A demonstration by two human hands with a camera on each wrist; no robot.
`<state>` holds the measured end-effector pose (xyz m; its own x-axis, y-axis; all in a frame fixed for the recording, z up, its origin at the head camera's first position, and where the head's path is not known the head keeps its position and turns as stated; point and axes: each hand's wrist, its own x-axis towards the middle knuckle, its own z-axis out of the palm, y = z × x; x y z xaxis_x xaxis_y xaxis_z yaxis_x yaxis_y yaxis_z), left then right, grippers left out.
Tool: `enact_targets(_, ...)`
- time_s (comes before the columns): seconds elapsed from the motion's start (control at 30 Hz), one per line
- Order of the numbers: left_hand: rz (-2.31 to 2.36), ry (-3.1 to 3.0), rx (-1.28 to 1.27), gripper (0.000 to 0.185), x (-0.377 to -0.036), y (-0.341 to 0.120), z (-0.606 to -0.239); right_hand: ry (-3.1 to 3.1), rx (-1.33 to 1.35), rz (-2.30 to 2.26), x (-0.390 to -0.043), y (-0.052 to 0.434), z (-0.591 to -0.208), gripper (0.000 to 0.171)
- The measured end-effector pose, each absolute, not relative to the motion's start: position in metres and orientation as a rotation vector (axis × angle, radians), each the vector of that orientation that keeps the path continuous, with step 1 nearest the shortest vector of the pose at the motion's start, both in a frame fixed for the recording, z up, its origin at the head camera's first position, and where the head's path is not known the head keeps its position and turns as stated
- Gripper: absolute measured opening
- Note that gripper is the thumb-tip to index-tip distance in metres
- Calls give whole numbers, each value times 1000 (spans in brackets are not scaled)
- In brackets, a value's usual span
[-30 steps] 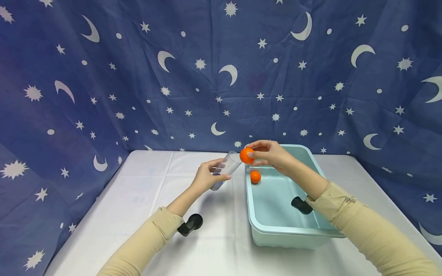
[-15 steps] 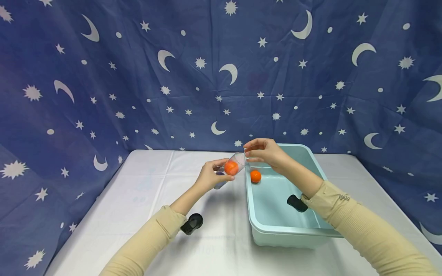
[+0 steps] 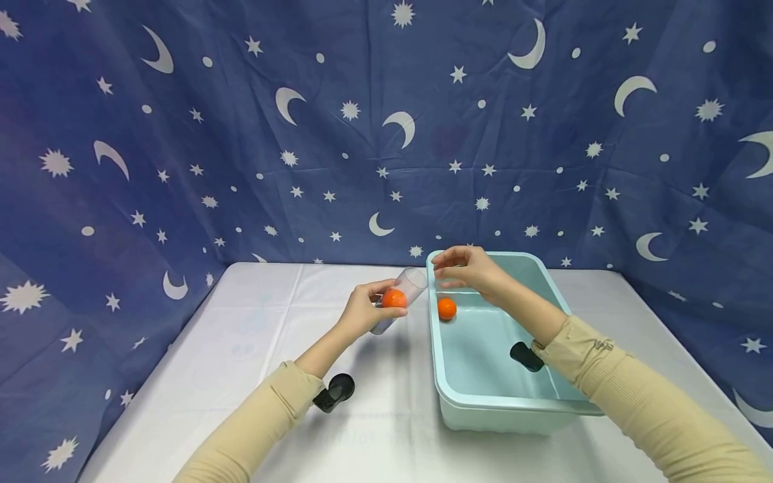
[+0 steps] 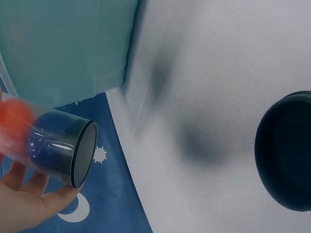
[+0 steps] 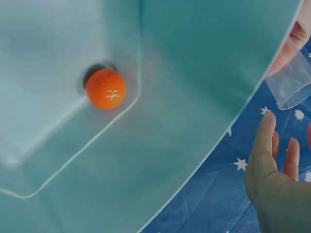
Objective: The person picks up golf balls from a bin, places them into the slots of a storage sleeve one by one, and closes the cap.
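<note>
My left hand (image 3: 360, 312) grips a clear plastic tube (image 3: 413, 280), tilted with its mouth up and to the right. Inside the tube sits an orange golf ball (image 3: 394, 299). Below that ball, near the dark-rimmed base, the left wrist view shows a dark blue ball (image 4: 47, 141). My right hand (image 3: 474, 272) hovers by the tub's far left corner, fingers loosely bent and holding nothing, apart from the tube's mouth. Another orange golf ball (image 5: 106, 89) lies on the floor of the pale teal tub (image 3: 443, 372), in its far left corner.
The tub stands on a white-covered table (image 3: 260, 329), right of the tube. Behind hangs a blue curtain (image 3: 338, 168) with moons and stars. A black piece (image 3: 341, 388) shows by the left sleeve, another black piece (image 3: 527, 357) by the right cuff.
The orange golf ball, pinched by my right hand a second ago, has gone into the tube and slid down toward its base. The right hand has let go and stayed near the tub's corner.
</note>
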<state>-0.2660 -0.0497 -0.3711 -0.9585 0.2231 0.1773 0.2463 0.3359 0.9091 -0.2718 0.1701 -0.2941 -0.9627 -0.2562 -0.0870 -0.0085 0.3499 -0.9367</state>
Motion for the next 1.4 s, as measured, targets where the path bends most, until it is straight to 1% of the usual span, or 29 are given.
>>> enact_targets(0.47,-1762,-2541,-445,56,-266,-53,-377,2434,-259,-1558,-279,182,-312,33)
enact_targets(0.63,-1766,-2535,-438,56,-266,-55,-379,2466,-262,-1519,-281,183,-321,30)
enact_targets(0.87,-1745,-2533,-432,56,-265,-57,-378,2597,-224,-1361,-289,180,-336,22)
enact_targets(1.13,-1782,-2539,-411,57,-263,-57,-377,2702,-253,-1176,-298,183,-350,21)
enact_targets(1.4,-1779,-2525,-407,55,-262,-57,-377,2766,-294,-1081,-305,185,-363,21)
